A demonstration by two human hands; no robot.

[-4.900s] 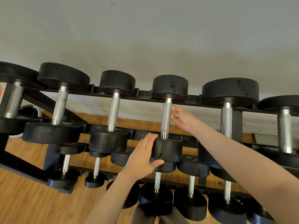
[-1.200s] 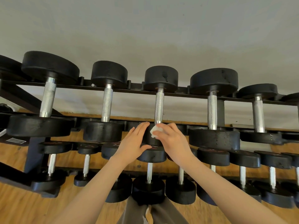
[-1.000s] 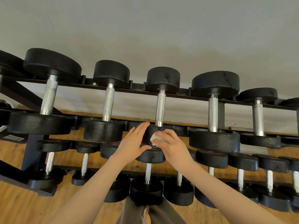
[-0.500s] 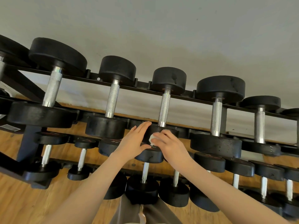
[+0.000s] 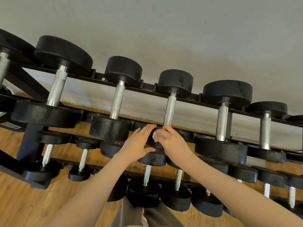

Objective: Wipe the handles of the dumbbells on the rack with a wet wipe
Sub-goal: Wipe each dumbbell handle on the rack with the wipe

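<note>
About five seconds back the right hand (image 5: 172,141) pinched high on the knurled handle (image 5: 170,110) of the middle top-row dumbbell (image 5: 173,102). It then slid down the bar, and its fingers ended at the handle's lower end, against the near black head. The white wet wipe (image 5: 154,136), unseen at first, showed bunched under those fingertips, between them and the left hand (image 5: 139,145). The view rolled, so the rack (image 5: 147,89) sloped down to the right.

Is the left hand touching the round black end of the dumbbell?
Touching. The head view shows the left hand laid flat, fingers straight, against the near black end of the dumbbell.
</note>
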